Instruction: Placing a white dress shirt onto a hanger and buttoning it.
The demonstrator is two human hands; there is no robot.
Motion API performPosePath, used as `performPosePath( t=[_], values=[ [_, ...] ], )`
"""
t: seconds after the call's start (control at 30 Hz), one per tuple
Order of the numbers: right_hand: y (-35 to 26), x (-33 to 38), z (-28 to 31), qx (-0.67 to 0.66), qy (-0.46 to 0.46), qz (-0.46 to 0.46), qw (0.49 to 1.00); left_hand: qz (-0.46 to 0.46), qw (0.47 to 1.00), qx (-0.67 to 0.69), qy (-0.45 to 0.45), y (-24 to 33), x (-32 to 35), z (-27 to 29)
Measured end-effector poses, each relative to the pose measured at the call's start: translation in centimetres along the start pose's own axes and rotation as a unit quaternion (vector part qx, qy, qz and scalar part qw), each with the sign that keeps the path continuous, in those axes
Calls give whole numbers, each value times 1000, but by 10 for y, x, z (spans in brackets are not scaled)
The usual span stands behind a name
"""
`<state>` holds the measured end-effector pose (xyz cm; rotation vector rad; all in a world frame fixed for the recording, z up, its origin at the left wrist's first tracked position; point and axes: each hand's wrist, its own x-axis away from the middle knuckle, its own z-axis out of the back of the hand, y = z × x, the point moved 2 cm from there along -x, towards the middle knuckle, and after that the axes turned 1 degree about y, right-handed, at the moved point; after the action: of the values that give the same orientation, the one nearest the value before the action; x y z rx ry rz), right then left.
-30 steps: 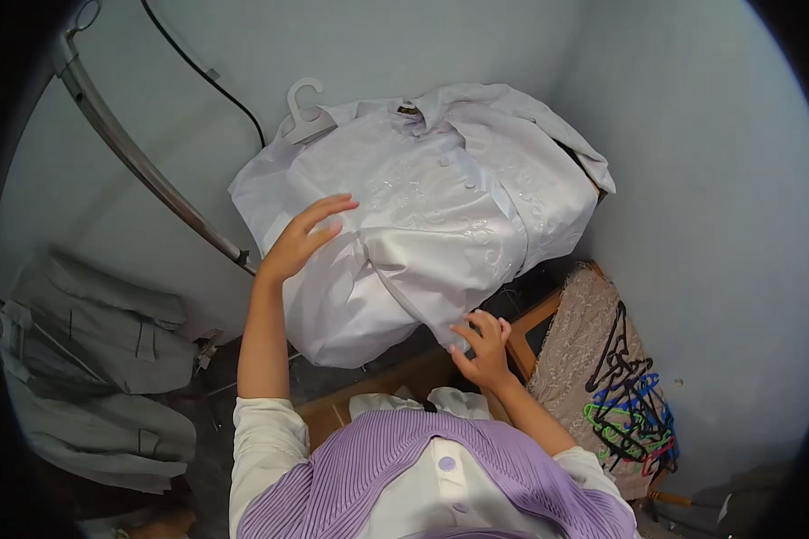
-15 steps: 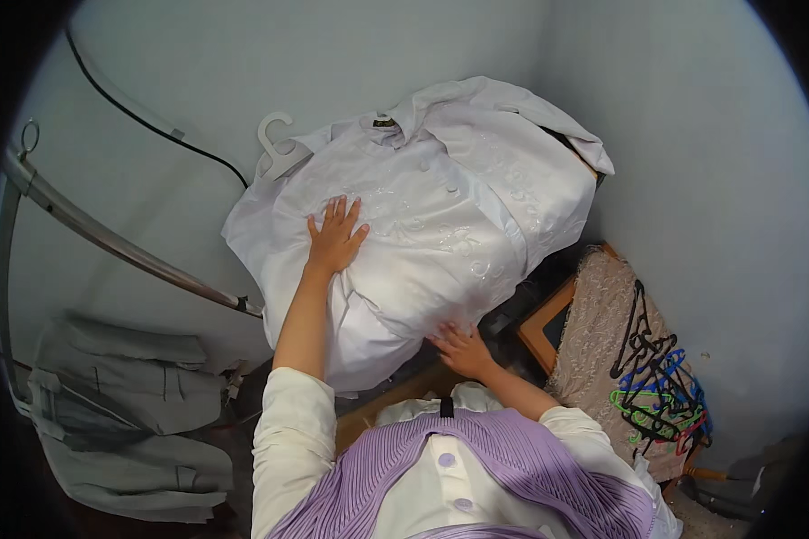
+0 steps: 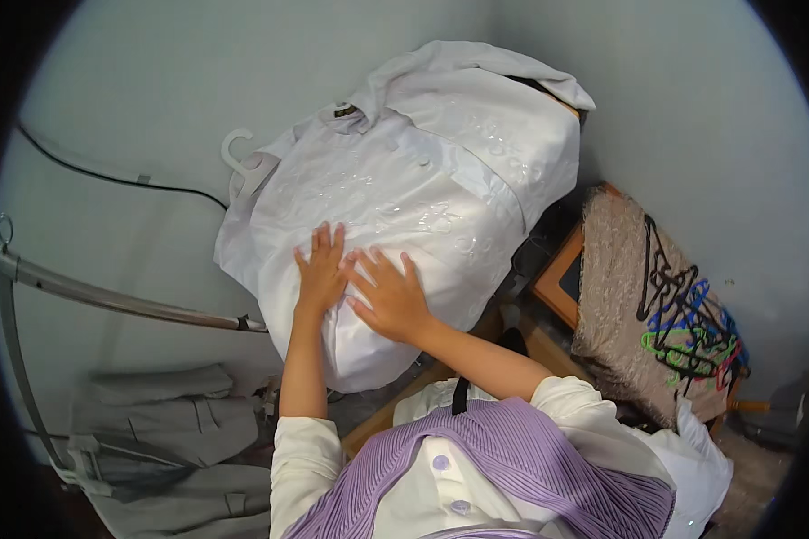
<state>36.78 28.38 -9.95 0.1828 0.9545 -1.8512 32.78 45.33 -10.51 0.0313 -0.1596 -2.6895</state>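
Observation:
Spread in front of me is a white garment (image 3: 351, 202) with shiny raised embroidery, buttons and a collar, a sleeve lying along its far edge. My left hand (image 3: 322, 274) rests on its near part, fingers apart, palm down. Close beside it on the right, my right hand (image 3: 388, 295) lies on the cloth with fingers spread, its fingertips near my left hand. The surface under the garment is mostly covered. At the garment's left shoulder a white hanger (image 3: 244, 163) shows, its hook sticking out.
A metal rail (image 3: 126, 305) runs in from the left, with grey garments (image 3: 166, 422) hanging below. To the right, a beige patterned cloth (image 3: 607, 296) bears several black, blue and green hangers (image 3: 683, 328). A black cable (image 3: 108, 177) runs along the wall.
My right hand has moved from the garment's near right edge up and left onto it, beside my left hand. My left hand has come slightly nearer me. The view has shifted.

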Motion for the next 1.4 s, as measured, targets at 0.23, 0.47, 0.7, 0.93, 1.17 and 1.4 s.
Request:
performPosePath(
  t=[0.23,0.47,0.7,0.93,1.17,1.4],
  values=[
    [143,232,-38,255,-259,-130,922,-13,1000,23,14,-5,-4,-2],
    [98,160,-7,58,167,-84,981,13,999,0,30,-5,-4,-3],
    [127,125,-64,115,119,-25,986,-1,999,28,46,0,-12,-5],
    [158,224,-9,103,-90,-407,903,37,999,11,37,-13,-4,-10],
    [88,127,-32,97,162,123,974,22,998,26,55,-7,-8,-2],
    [141,210,-1,7,-298,-322,899,23,998,31,53,-8,-4,-7]
  ],
)
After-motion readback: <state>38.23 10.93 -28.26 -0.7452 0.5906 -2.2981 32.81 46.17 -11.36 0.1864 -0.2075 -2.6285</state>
